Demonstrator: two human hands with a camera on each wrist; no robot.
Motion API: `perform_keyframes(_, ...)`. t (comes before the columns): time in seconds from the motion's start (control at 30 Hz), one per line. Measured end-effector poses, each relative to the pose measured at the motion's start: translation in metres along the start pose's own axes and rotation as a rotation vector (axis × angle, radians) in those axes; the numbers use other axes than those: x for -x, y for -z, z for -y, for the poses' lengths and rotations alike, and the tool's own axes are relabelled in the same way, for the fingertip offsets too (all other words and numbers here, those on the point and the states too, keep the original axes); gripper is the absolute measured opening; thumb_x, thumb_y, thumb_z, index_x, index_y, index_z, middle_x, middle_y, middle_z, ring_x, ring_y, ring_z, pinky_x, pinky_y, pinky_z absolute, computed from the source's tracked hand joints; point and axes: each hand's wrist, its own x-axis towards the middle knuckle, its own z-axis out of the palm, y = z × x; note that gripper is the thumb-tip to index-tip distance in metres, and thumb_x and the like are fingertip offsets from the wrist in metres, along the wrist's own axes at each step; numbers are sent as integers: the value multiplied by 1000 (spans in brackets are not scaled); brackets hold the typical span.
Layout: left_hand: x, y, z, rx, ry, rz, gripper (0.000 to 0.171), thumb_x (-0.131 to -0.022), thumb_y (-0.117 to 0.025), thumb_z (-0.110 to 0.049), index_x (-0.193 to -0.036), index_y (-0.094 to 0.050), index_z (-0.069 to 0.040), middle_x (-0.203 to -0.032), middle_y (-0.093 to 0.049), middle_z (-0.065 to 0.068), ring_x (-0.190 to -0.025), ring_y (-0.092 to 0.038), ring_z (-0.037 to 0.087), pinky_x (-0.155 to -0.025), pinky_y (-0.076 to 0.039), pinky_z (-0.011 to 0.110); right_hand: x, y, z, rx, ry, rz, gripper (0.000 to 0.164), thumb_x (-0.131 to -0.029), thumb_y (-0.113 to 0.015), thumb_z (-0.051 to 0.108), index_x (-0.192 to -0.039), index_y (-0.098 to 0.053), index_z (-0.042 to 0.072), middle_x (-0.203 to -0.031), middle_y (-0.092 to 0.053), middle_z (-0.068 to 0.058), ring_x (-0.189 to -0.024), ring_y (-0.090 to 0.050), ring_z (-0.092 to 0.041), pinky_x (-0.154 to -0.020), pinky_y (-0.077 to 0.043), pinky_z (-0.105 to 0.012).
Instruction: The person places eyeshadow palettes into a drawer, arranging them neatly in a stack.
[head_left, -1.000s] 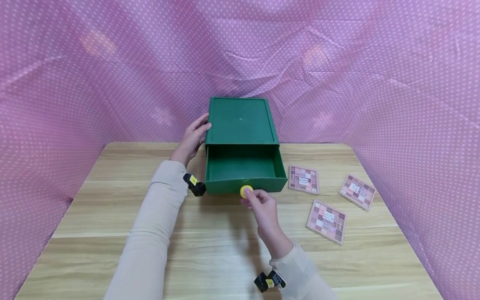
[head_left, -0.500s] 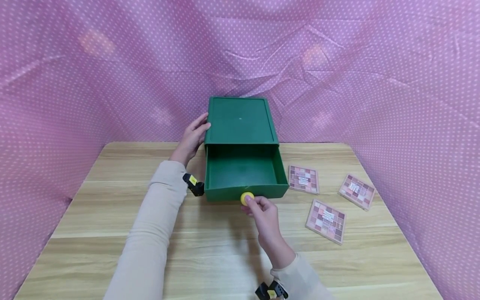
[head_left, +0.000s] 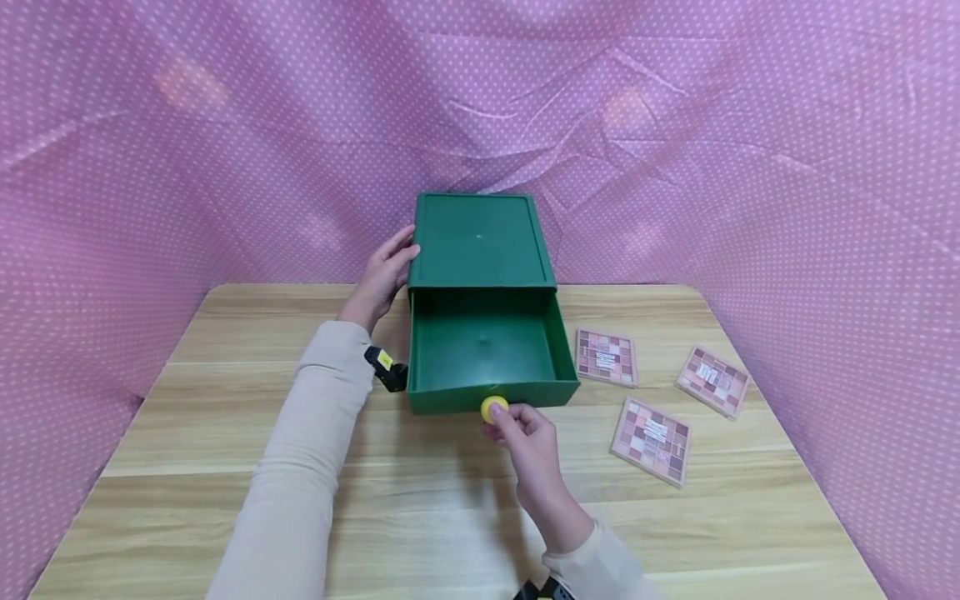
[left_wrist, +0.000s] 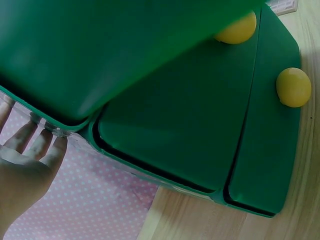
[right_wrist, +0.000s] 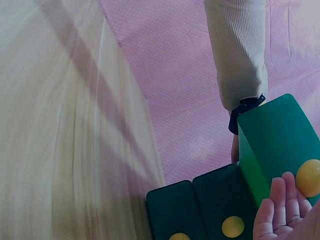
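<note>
A green drawer cabinet (head_left: 480, 237) stands at the back of the table. Its top drawer (head_left: 450, 402) is pulled well out toward me, showing its green inner floor. My right hand (head_left: 538, 454) pinches the round yellow knob (head_left: 492, 408) on that drawer's front between thumb and fingers; in the right wrist view, the knob (right_wrist: 309, 176) sits beside the extended fingers. Against the cabinet's left side my left hand (head_left: 384, 279) rests with its fingers fairly straight. The left wrist view has that hand (left_wrist: 25, 170) touching the side wall, below which two closed drawers (left_wrist: 170, 125) show.
Three pink eyeshadow palettes lie right of the cabinet: one close by (head_left: 607, 358), one nearer me (head_left: 652, 442), one farther right (head_left: 713, 382). The wood-grain table (head_left: 225, 467) is bordered by pink dotted cloth (head_left: 300, 167). Lower yellow knobs (left_wrist: 293, 87) stick out.
The top drawer has slid farther out toward me, with my right hand moving along on its knob. My left hand stays at the cabinet's side.
</note>
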Motion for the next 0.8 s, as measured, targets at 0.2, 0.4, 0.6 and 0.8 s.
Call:
perform_keyframes(0.2, -3, 0, 0, 2, -2, -2, 47, -88, -51, -15, -133, -36, -15, -134, -32, 5, -111, -43, 21, -86, -41, 27, -2, 0, -3, -8, -14, -14, 29, -82, -59, 23, -84, -54, -5, -79, -60, -11, -72, -58, -18, -71, -48, -31)
perform_keyframes(0.4, -7, 0, 1, 5, 2, -1, 48, -88, -51, -15, -133, -36, -15, -134, -32, 5, -111, -43, 21, -88, -39, 29, -5, 0, -5, -20, -18, -9, 29, -82, -60, 23, -86, -53, -5, -79, -60, -11, -73, -58, -19, -73, -47, -36)
perform_keyframes(0.6, -11, 1, 1, 3, 8, -7, 48, -87, -52, -15, -133, -36, -15, -134, -32, 5, -111, -43, 21, -87, -40, 28, -8, 5, -6, 33, 34, 50, 31, -83, -59, 21, -92, -53, -8, -83, -60, -14, -78, -58, -23, -73, -48, -33)
perform_keyframes(0.8, -14, 1, 1, 3, 8, 2, 48, -88, -51, -15, -133, -35, -15, -134, -32, 4, -112, -42, 21, -87, -40, 28, -14, 23, -13, 115, 89, 170, 29, -82, -60, 17, -97, -54, -8, -89, -58, -20, -81, -57, -21, -77, -47, -32)
